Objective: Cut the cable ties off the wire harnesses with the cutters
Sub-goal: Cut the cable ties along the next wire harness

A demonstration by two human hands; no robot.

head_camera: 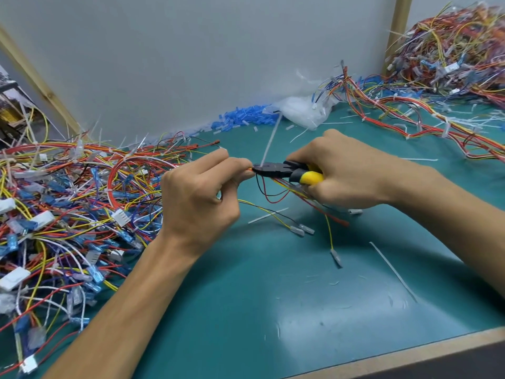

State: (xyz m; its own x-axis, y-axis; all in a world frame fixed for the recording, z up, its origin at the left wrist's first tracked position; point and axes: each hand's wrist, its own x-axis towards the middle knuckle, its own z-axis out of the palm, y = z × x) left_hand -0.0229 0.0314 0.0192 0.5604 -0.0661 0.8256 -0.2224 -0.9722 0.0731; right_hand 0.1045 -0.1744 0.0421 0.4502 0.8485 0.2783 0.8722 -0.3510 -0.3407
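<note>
My left hand [199,192] pinches a thin wire harness [276,192] of red, yellow and black wires above the green mat. My right hand [344,173] is closed around the yellow-and-black handles of the cutters [287,172]. The black jaws meet the harness right at my left fingertips. A white cable tie [269,142] sticks up from the jaws, its tail pointing toward the wall. The harness ends hang down to the mat with clear-sleeved terminals [302,230].
A big tangle of harnesses [68,203] covers the left of the green mat [273,296]; another pile [448,56] fills the far right corner. Blue sleeves [240,117] and a clear plastic bag [303,108] lie by the wall. Cut white ties [393,272] litter the mat.
</note>
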